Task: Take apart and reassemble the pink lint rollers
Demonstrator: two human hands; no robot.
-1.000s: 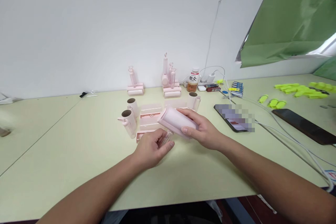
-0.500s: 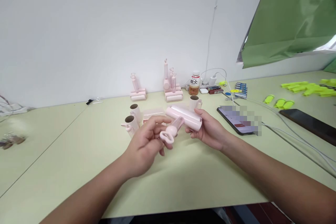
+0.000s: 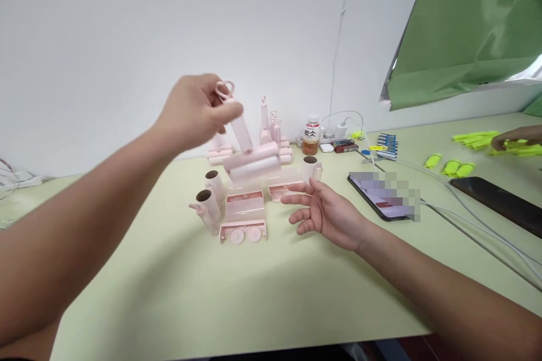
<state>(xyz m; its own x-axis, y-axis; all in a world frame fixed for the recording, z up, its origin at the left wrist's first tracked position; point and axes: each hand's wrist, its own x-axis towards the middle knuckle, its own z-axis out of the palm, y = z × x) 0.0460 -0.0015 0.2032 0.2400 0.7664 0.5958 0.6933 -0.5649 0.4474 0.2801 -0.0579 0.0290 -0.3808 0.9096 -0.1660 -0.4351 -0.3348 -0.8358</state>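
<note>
My left hand (image 3: 199, 110) is closed on the looped handle of a pink lint roller (image 3: 255, 161). It is held up above the table, with its roller head hanging lowest and slightly blurred. Below it lie a pink casing part with two round discs (image 3: 242, 232) and a clear-fronted pink casing (image 3: 244, 207). Open, with spread fingers and nothing in them, my right hand (image 3: 326, 211) is beside another pink casing piece (image 3: 279, 192), which it partly covers. Two upright paper-cored rolls (image 3: 207, 203) stand at the left, and a third roll (image 3: 309, 168) is behind my right hand.
Several pink lint rollers (image 3: 275, 132) stand against the wall, near a labelled bottle (image 3: 311, 135). At right lie a phone (image 3: 376, 197), white cables (image 3: 478, 217), a dark phone (image 3: 495, 200) and yellow-green pieces (image 3: 457, 168). Another person's hand (image 3: 516, 138) touches more such pieces.
My left hand has lifted the lint roller up and away to the left. My right hand has let go of its head and opened. Another person's hand has appeared at the right.
</note>
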